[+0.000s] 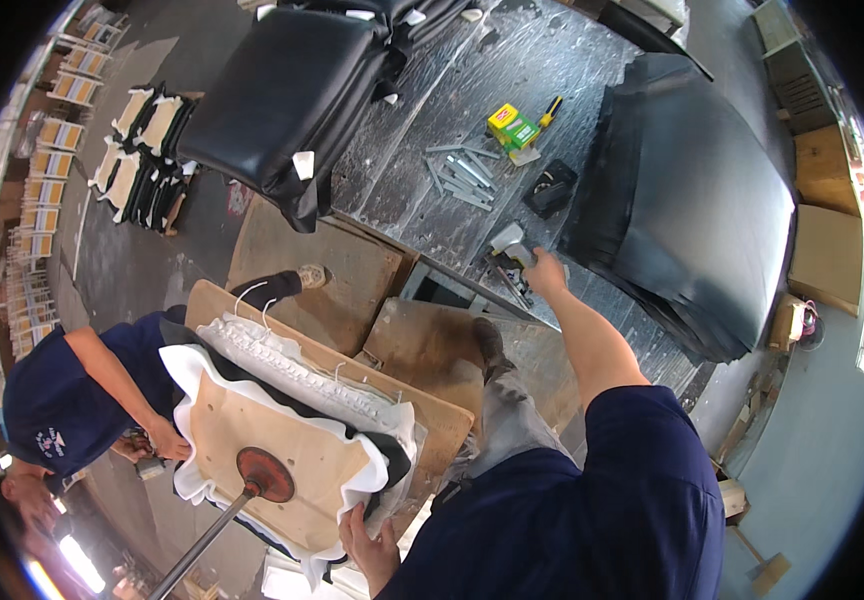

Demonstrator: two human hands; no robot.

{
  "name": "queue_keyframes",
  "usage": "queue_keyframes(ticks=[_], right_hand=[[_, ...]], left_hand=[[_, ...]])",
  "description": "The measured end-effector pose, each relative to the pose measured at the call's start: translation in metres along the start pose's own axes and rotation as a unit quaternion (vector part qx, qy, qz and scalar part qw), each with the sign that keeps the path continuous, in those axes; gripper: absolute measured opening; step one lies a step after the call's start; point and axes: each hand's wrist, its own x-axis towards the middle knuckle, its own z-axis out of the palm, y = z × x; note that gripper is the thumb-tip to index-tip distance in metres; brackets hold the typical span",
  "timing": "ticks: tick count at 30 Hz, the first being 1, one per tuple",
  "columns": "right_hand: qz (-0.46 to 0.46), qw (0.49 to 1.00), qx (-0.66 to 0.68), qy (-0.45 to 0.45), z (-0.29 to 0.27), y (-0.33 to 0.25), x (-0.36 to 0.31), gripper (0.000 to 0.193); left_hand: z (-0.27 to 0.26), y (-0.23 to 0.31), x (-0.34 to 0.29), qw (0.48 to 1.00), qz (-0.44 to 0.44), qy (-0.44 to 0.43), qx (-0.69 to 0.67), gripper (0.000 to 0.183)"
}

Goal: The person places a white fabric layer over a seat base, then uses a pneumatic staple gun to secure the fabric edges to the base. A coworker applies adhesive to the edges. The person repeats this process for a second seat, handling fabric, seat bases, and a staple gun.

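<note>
My right hand (546, 273) reaches over the near edge of the dark worktable (422, 150) and is closed round the handle of a pale grey staple gun (508, 238). A seat panel (282, 400), bare wood with a wavy white padding rim and black material beneath, lies under a round red press plate (266, 474) on a metal rod. My left hand (372, 548) touches the panel's near right padding edge, its fingers apart. At the panel's left side, a co-worker's hand (168, 440) touches the padding.
On the worktable lie several metal staple strips (464, 178), a yellow-green box (514, 126), a yellow-handled tool (551, 111) and a black object (551, 189). Black sheets (692, 200) are piled at right. Black cushions (282, 90) sit at left. A wooden board (432, 400) stands behind the panel.
</note>
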Motion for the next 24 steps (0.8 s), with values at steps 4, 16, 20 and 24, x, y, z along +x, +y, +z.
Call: queue_keyframes(ticks=[4, 16, 20, 24], right_hand=[[0.026, 0.997, -0.063, -0.036, 0.022, -0.001, 0.037, 0.063], [-0.089, 0.993, 0.075, -0.022, -0.001, -0.02, -0.052, 0.066], [-0.159, 0.942, 0.295, -0.034, -0.052, -0.017, -0.125, 0.046], [-0.126, 0.917, 0.367, -0.089, -0.09, -0.036, -0.245, 0.031]], left_hand=[[0.007, 0.01, 0.016, 1.0, -0.012, 0.015, 0.016, 0.058], [-0.002, -0.019, -0.006, 0.994, 0.025, 0.095, 0.051, 0.038], [0.008, -0.059, -0.012, 0.982, 0.117, 0.146, -0.019, 0.036], [0.008, -0.076, -0.021, 0.956, 0.224, 0.181, -0.064, 0.037]])
